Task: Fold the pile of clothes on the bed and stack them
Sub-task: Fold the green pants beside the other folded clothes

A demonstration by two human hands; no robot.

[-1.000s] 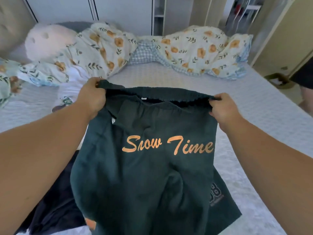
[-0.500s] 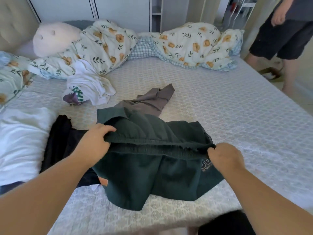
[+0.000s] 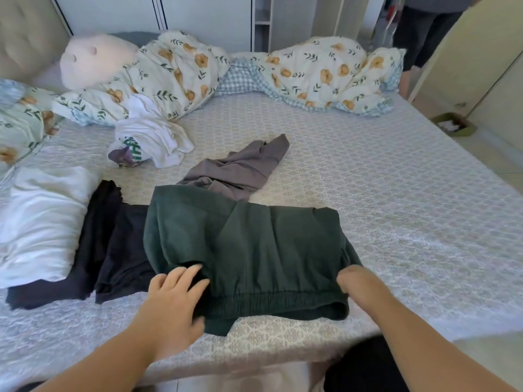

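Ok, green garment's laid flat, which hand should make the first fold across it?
Probably the left hand: its fingers lie spread on the green garment at the left waistband corner. The right hand pinches the right corner and can anchor it.

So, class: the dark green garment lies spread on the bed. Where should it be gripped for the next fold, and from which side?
Probably grip the dark green garment at the two ends of its elastic waistband, coming from the near bed edge. That band lies straight along the near side, and the left hand and right hand already sit at its ends.
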